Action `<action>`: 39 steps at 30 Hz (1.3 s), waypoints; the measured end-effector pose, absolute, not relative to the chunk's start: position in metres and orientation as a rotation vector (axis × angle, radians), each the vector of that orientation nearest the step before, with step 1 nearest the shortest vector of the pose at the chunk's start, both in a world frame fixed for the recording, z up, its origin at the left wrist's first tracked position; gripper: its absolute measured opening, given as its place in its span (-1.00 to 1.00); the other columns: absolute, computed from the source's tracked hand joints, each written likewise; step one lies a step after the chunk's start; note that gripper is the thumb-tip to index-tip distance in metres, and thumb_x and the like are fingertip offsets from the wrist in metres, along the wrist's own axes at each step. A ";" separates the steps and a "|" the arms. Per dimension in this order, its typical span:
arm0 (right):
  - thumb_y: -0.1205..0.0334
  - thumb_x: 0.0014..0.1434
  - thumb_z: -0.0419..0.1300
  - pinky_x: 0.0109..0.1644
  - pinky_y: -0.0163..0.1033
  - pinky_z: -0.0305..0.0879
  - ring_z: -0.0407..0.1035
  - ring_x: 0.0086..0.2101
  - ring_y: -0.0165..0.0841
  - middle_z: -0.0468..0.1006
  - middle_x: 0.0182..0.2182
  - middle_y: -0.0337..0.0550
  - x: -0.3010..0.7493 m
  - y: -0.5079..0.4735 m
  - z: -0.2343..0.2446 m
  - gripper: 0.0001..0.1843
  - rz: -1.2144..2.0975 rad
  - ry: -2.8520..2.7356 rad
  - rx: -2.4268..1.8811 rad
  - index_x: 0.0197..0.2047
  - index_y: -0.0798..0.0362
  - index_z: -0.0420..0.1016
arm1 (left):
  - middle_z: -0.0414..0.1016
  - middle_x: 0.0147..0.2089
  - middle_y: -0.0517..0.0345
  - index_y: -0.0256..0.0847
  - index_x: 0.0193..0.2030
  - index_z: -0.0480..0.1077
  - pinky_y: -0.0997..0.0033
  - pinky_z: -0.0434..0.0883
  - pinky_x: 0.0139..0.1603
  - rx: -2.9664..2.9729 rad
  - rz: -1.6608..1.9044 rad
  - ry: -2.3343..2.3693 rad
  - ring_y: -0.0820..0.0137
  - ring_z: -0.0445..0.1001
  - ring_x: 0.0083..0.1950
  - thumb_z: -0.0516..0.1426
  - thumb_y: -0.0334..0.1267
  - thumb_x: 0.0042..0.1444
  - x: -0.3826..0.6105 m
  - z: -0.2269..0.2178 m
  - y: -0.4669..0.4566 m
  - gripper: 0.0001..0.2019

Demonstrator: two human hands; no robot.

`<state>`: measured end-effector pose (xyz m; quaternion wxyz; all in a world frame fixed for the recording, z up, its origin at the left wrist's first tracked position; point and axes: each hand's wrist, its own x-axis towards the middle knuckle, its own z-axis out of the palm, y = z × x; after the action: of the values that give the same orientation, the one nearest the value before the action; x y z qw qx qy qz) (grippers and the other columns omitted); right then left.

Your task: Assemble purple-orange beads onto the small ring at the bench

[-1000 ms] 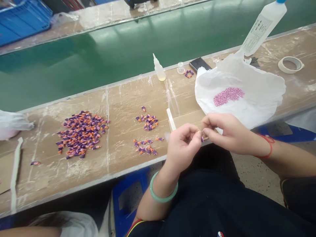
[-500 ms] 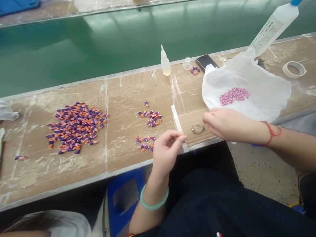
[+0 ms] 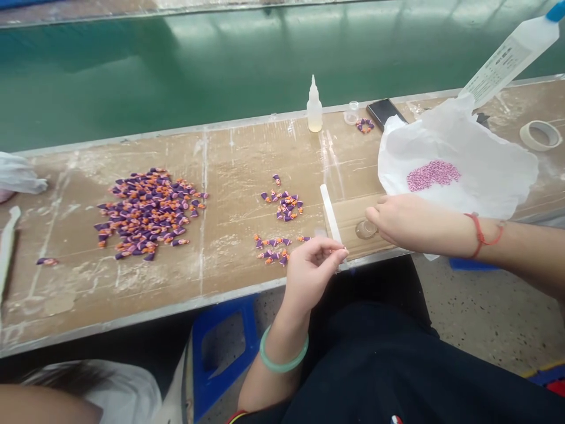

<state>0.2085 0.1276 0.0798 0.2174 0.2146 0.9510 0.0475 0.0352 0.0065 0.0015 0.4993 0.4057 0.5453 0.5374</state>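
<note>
My left hand (image 3: 312, 270) is closed in a pinch near the table's front edge. A tiny pale speck shows at its fingertips, too small to name. Also closed, my right hand (image 3: 399, 221) has its fingertips over the far right rim of a small clear round dish (image 3: 366, 229); what they hold, if anything, is hidden. Between the hands lies a flat white stick (image 3: 331, 212). Small purple-and-orange figure pieces (image 3: 289, 206) lie in loose groups just beyond and left of my left hand. White paper (image 3: 494, 176) beyond my right hand bears a heap of tiny pink pieces (image 3: 432, 175).
A big pile of the same figure pieces (image 3: 150, 215) covers the left side. Along the far edge stand a dropper bottle (image 3: 314, 112), a clear cup (image 3: 352, 113), a ring of pieces (image 3: 365, 125) and a phone (image 3: 385, 112). Tape (image 3: 541, 135) and a large bottle (image 3: 512, 62) are right.
The whole view has shifted, so the table's things appear farther right. My right hand's fingertips have come in over the dish's rim. My left hand keeps its pinch.
</note>
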 end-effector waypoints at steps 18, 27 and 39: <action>0.23 0.34 -0.01 -0.45 -0.38 0.09 0.25 -0.50 -0.46 0.35 -0.51 -0.29 0.219 0.113 0.110 -0.77 -1.304 2.788 0.927 -0.39 0.03 0.19 | 0.64 -0.40 0.18 -0.18 -0.30 0.58 0.62 0.57 -0.44 0.720 1.536 0.881 0.49 0.60 -0.48 0.38 -0.32 0.03 0.050 0.019 0.003 -0.90; 0.29 0.30 0.04 -0.53 -0.39 0.03 0.07 -0.56 -0.51 0.24 -0.57 -0.38 0.223 0.096 0.118 -0.80 -1.664 2.692 0.818 -0.39 0.03 0.20 | 0.69 -0.37 0.21 -0.14 -0.29 0.60 0.66 0.59 -0.45 0.709 1.562 0.810 0.49 0.63 -0.47 0.38 -0.36 0.04 0.063 0.036 -0.002 -0.90; 0.37 0.18 0.05 -0.56 -0.40 -0.04 0.04 -0.60 -0.55 0.21 -0.62 -0.41 0.226 0.090 0.121 -0.85 -1.711 2.715 0.791 -0.42 0.04 0.21 | 0.68 -0.37 0.17 -0.20 -0.32 0.59 0.62 0.59 -0.49 0.843 1.628 0.893 0.45 0.63 -0.50 0.39 -0.35 0.02 0.066 0.044 -0.007 -0.89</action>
<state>0.2261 0.0904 0.1210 -0.0817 0.2384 0.8188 -0.5159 0.0665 -0.0068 0.0442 0.5238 0.3521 0.3730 0.6801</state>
